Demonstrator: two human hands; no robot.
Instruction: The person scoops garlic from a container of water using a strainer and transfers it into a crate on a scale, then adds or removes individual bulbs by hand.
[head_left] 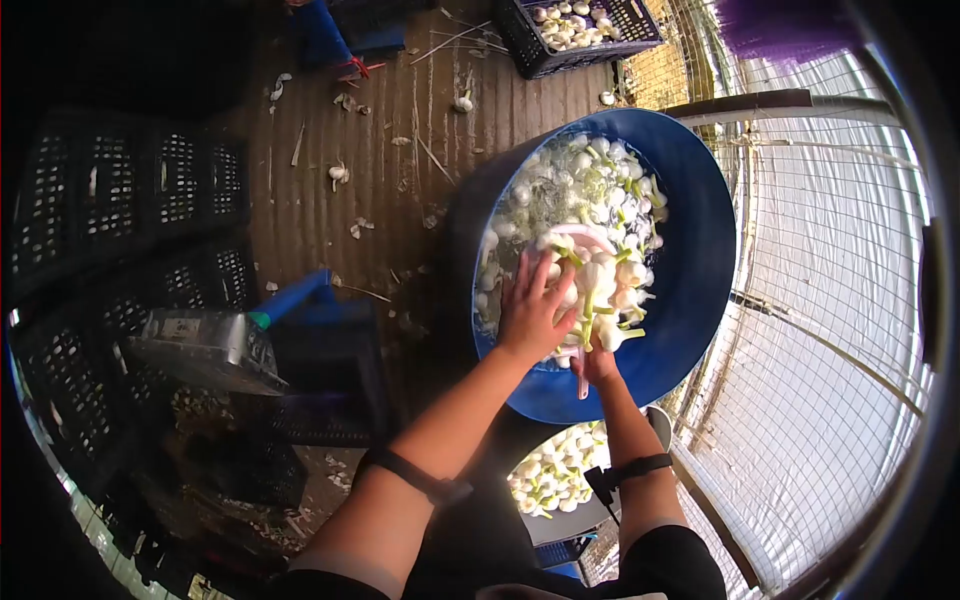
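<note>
no readable text, labels, brands, numbers or signs

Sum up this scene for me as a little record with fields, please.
Left hand: spread over piled white bulbs
Right hand: at the near edge of a pink container; grip partly hidden
Tub: blue, holding water and bulbs
Crate: black, bulbs inside
Floor: brown, with loose bulbs and scraps

A ridged brown floor [400, 190] runs between dim stacks of black perforated plastic crates [110, 190] on the left and, on the right, a brightly lit white sheet wall [840, 330] crossed by a thin wire grid [790, 230].
</note>
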